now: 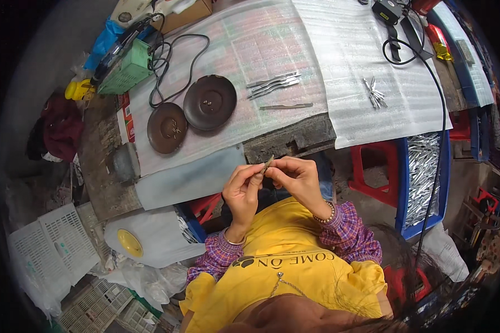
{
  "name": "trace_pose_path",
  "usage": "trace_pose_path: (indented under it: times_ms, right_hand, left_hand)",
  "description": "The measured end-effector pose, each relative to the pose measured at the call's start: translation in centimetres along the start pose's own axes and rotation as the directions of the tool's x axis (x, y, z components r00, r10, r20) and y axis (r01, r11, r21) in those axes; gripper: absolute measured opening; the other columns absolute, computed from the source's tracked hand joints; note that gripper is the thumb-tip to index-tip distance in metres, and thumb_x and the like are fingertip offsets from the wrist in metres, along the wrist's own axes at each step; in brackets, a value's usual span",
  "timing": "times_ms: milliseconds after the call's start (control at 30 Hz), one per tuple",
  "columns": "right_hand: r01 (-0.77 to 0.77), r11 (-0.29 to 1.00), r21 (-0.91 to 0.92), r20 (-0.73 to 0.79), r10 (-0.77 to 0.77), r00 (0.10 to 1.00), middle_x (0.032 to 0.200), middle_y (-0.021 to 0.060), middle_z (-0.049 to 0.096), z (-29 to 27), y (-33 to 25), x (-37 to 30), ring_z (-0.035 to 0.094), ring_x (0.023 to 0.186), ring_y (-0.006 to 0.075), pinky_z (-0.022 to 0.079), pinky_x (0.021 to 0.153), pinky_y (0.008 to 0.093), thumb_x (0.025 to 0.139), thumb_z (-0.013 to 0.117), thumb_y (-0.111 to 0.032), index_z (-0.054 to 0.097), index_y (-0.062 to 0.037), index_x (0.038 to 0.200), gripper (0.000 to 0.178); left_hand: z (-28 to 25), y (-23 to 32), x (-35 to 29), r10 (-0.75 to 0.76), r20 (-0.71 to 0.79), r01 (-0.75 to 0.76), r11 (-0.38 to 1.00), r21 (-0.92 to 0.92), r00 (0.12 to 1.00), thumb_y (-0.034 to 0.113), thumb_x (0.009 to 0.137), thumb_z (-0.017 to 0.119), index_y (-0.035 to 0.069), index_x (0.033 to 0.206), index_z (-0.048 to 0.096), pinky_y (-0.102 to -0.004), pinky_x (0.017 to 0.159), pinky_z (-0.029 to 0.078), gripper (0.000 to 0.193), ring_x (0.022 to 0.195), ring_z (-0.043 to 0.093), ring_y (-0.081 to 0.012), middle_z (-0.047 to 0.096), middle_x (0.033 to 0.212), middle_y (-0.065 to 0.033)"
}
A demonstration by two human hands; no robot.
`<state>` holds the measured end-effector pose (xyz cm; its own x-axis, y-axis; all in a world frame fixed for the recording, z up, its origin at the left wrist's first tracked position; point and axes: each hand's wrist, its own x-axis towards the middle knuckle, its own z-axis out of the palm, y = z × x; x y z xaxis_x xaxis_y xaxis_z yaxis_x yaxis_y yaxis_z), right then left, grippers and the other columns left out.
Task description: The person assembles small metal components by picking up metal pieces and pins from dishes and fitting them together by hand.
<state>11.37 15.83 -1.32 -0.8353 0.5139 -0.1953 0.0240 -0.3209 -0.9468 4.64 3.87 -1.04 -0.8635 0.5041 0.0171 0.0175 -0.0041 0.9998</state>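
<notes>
Small dish point(159, 143) + larger dish point(218, 117), L: rims prob. keep tiny bits point(176, 130) from rolling off. L hand point(241, 193) pinches slim metal pc point(268, 163) just off table's point(294, 137) near edge; R hand point(301, 180) clamps it too, prob. steadying. Blue crate point(403, 188), R, walls in loose metal pcs point(423, 177).

Head view, as I see it standing here: left fisheye of a head-worn pair | looks steeply down over the yellow shirt point(316, 280), lower centre | left hand point(242, 194) and right hand point(301, 180) close by, mid-frame | bench point(311, 135) farther off, upper middle | rim curved, corners dark
</notes>
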Motion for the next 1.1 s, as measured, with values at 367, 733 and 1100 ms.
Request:
trace_pose_path:
  times_ms: [367, 733, 1100]
  right_hand:
    - [-0.010, 0.997, -0.073, 0.025, 0.011, 1.000, 0.068, 0.0055, 0.064, 0.1, -0.5, 0.0, 0.058, 0.055, 0.0071, 0.045, 0.049, 0.0197, 0.084, 0.060, -0.006, 0.066, 0.0049, 0.085, 0.012]
    - [0.192, 0.961, -0.199, 0.101, -0.175, 0.979, 0.071, 0.0064, 0.064, -0.8, -0.1, 0.4, 0.060, 0.059, 0.0081, 0.046, 0.051, 0.0198, 0.081, 0.065, -0.005, 0.066, 0.0044, 0.086, 0.010]
    - [0.388, 0.849, -0.358, 0.135, -0.364, 0.921, 0.068, 0.0104, 0.060, -0.3, -0.6, 0.1, 0.059, 0.056, 0.0133, 0.045, 0.049, 0.0250, 0.077, 0.066, -0.002, 0.063, 0.0045, 0.081, 0.009]
  left_hand:
    - [-0.1, -0.4, -0.2, -0.069, 0.014, 0.070, 0.992, -0.106, 0.998, 0.000, 0.086, 0.059, -0.004, 0.095, 0.063, -0.0181, 0.055, 0.041, 0.011, 0.063, 0.050, -0.0074, 0.058, 0.086, -0.0052]
    - [-0.2, -0.4, -0.3, -0.065, 0.033, 0.070, 0.987, -0.147, 0.997, 0.000, 0.086, 0.058, -0.004, 0.096, 0.063, -0.0184, 0.056, 0.042, 0.011, 0.064, 0.051, -0.0076, 0.057, 0.086, -0.0054]
    - [0.0, -0.1, -0.3, -0.059, 0.016, 0.060, 0.995, -0.082, 0.998, -0.001, 0.086, 0.058, -0.004, 0.095, 0.063, -0.0183, 0.056, 0.042, 0.010, 0.065, 0.051, -0.0071, 0.058, 0.087, -0.0050]
